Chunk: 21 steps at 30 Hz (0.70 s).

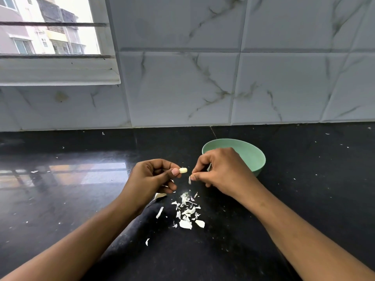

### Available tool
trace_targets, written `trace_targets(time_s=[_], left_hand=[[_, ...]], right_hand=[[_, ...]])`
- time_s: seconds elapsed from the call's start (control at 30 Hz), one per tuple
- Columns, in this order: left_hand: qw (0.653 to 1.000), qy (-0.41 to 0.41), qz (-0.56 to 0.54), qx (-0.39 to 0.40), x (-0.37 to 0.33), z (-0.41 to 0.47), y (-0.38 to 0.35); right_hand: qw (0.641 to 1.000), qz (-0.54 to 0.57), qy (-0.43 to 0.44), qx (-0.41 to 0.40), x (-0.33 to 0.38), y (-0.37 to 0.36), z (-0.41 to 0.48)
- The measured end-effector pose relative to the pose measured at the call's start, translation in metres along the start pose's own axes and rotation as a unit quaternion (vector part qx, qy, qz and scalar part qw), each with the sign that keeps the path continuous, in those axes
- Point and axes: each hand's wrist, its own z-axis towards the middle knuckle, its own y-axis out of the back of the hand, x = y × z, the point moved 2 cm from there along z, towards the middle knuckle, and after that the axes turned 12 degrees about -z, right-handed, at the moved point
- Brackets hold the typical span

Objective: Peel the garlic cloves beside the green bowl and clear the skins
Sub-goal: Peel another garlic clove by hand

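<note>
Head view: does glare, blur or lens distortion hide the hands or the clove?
Head view: the window is blown out and mirrors as glare on the black counter, away from the work; tile joints bow from the wide lens; the garlic clove in the left hand and the skin piece in the right hand are sharp.

We see a counter point(60, 199) of black polished stone, glossy enough at ten o'clock to mirror the window point(50, 27), with pale specks on it. The bowl point(251, 157) at one o'clock looks like smooth, matt green plastic. The skins point(187, 211), at seven o'clock from it, are thin, dry, papery white. The clove point(183, 170) is smooth, creamy, faintly shiny. The tiles point(182, 88) at twelve are smooth, marble-veined.
</note>
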Motion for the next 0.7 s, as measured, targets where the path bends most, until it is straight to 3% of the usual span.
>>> trace_targets(time_s=[0.3,0.43,0.7], left_hand=[[0.998,-0.033,0.052,0.000,0.000,-0.001,0.000],[0.997,-0.042,0.062,0.000,0.000,-0.001,0.001],[0.996,-0.052,0.067,0.012,-0.002,-0.003,-0.001]], right_hand=[[0.996,-0.077,0.033,0.026,0.001,-0.003,0.000],[0.998,-0.032,0.044,0.043,-0.001,-0.004,-0.001],[0.995,0.092,0.041,-0.026,0.001,-0.012,0.001]])
